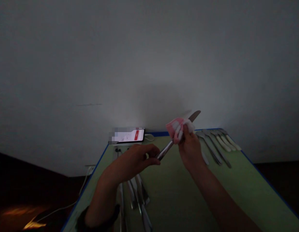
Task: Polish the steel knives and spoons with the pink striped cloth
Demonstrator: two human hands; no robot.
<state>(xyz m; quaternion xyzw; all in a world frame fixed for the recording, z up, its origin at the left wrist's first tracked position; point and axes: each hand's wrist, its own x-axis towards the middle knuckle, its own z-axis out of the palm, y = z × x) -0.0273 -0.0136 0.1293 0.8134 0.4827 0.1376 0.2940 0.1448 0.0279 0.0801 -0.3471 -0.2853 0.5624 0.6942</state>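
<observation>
My left hand [137, 159] pinches the handle end of a metal table knife [169, 145] and holds it up above the green table [178, 193]. The blade points up and to the right, its tip near the wall. My right hand [190, 146] is closed on a pink and white cloth [179, 127] that is wrapped round the middle of the knife.
Several pieces of cutlery [218, 143] lie in a row at the table's far right. More cutlery [137, 196] lies under my left forearm. A lit phone [130, 136] with a cable [67, 206] rests at the far left edge, against the grey wall.
</observation>
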